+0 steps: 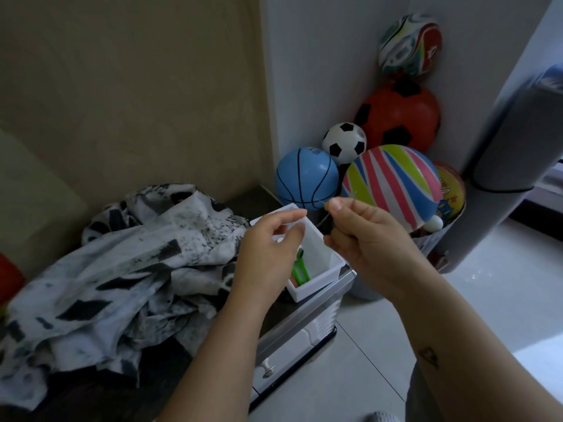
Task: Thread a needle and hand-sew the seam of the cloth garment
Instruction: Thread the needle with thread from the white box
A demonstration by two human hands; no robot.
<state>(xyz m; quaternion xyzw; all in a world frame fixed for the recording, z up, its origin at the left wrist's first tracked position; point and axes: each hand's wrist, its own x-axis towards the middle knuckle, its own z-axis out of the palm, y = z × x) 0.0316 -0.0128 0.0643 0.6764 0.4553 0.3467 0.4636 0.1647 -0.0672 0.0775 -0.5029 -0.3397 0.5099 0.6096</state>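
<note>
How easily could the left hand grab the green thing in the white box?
Probably easily: the left hand hovers right at the open white box, nothing covers the green thing, and only the right hand pinches thread.

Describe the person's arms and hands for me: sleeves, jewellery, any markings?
Both forearms are bare, with no sleeves in view. The left hand and right hand wear no gloves, rings or watch that I can see. The right forearm carries a small dark outline tattoo, roughly triangular.
</note>
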